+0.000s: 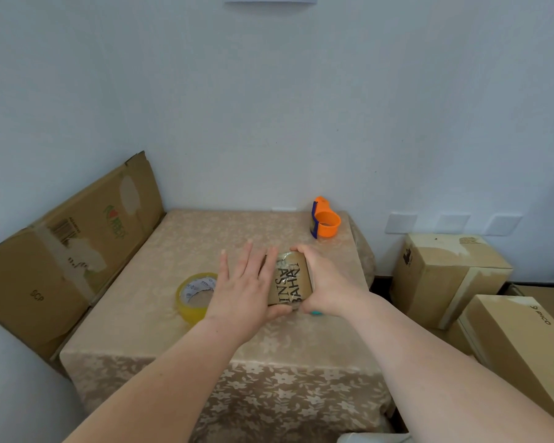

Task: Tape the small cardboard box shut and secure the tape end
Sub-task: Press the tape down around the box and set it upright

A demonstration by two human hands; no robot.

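Observation:
The small cardboard box (pixel 290 279) with black hand-written letters sits near the middle of the table (pixel 205 238). Shiny clear tape runs across its top. My left hand (pixel 247 282) lies flat against the box's left side, fingers spread, thumb under its near edge. Gripping the box's right side is my right hand (pixel 320 282), its fingers curled over the far corner. A yellowish roll of tape (pixel 194 297) lies flat on the table just left of my left hand. Something small and teal (pixel 315 313) peeks out below my right hand.
An orange and blue tape dispenser (pixel 325 220) stands at the table's far right corner. A flattened cardboard sheet (pixel 68 247) leans along the table's left side. Closed cardboard boxes (pixel 445 273) are stacked on the floor to the right. A white wall lies right behind.

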